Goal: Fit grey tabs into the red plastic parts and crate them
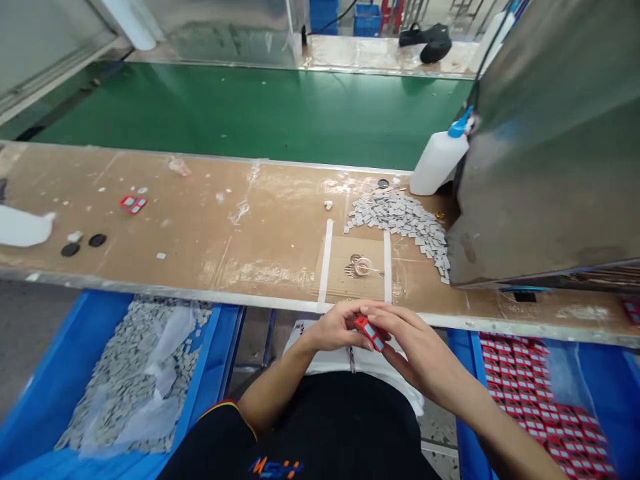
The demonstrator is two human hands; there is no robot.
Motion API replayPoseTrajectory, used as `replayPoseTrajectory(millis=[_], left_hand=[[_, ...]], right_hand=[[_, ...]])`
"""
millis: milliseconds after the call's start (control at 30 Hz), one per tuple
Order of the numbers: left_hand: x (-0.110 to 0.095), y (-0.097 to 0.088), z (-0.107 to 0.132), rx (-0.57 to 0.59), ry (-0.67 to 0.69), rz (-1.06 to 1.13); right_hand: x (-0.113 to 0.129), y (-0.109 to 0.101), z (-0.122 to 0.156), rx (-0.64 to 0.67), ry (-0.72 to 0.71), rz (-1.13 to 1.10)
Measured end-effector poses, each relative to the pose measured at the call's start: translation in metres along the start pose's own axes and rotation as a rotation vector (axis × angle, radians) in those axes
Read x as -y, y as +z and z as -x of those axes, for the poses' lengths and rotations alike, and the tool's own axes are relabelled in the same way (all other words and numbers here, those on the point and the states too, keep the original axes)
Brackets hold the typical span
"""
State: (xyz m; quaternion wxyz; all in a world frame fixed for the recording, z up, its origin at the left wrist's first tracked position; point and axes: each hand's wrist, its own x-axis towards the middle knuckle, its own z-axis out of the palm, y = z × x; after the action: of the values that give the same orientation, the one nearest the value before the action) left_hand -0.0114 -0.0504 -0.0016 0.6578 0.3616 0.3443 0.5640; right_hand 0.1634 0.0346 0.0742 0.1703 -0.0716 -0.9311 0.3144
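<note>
Red plastic piece (371, 332), small and oblong with a pale inset, sits pinched between both hands just in front of the table's near edge. The left hand (334, 328) closes on one end from the side, while the right hand (417, 353) curves over the other. Each grip is clenched on the piece, held close to the body, seemingly so that both hands can work on it at once. Ahead on the table (190, 227), a cardboard patch (353, 279) between two white tape strips carries a few small rings (361, 267). A heap of gray tiles (400, 220) lies just behind it, near a white spray bottle (439, 160). Blue bins flank the lap, probably to keep their contents within arm's reach: the left bin (220, 347) holds loose gray pieces (130, 373), the right bin (465, 380) rows of red pieces (530, 393).
</note>
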Motion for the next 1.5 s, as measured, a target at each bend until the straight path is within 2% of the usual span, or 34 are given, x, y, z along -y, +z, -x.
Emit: replayPoseTrajectory(millis=[100,267,367,533,667,800,967,1133,1333,1500], left_hand=[[-0.006,-0.020,0.006,-0.134,0.005,0.016],[-0.011,-0.037,0.009,-0.272,0.032,-0.126],[-0.011,-0.038,0.007,-0.300,0.035,-0.179],[-0.010,-0.039,0.006,-0.306,0.006,-0.224],[-0.009,-0.038,0.005,-0.303,0.019,-0.242],[-0.008,-0.035,0.004,-0.335,0.087,-0.378],[-0.005,-0.030,0.001,-0.362,0.160,-0.628],[-0.002,-0.029,0.001,-0.389,0.168,-0.754],[-0.002,-0.029,0.002,-0.380,0.173,-0.772],[-0.002,-0.029,0.002,-0.376,0.171,-0.775]], right_hand=[[-0.023,0.009,-0.014,-0.026,0.024,-0.056],[-0.073,0.027,-0.033,-0.355,0.368,-0.112],[-0.085,0.033,-0.047,-0.364,0.383,-0.118],[-0.083,0.029,-0.062,-0.419,0.331,-0.052],[-0.086,0.030,-0.065,-0.503,0.328,-0.096],[-0.085,0.033,-0.056,-0.540,0.425,-0.221],[-0.060,0.033,-0.033,-0.635,0.480,-0.376],[-0.043,0.038,-0.022,-0.555,0.466,-0.344],[-0.045,0.046,-0.024,-0.518,0.414,-0.276],[-0.040,0.042,-0.028,-0.499,0.316,-0.189]])
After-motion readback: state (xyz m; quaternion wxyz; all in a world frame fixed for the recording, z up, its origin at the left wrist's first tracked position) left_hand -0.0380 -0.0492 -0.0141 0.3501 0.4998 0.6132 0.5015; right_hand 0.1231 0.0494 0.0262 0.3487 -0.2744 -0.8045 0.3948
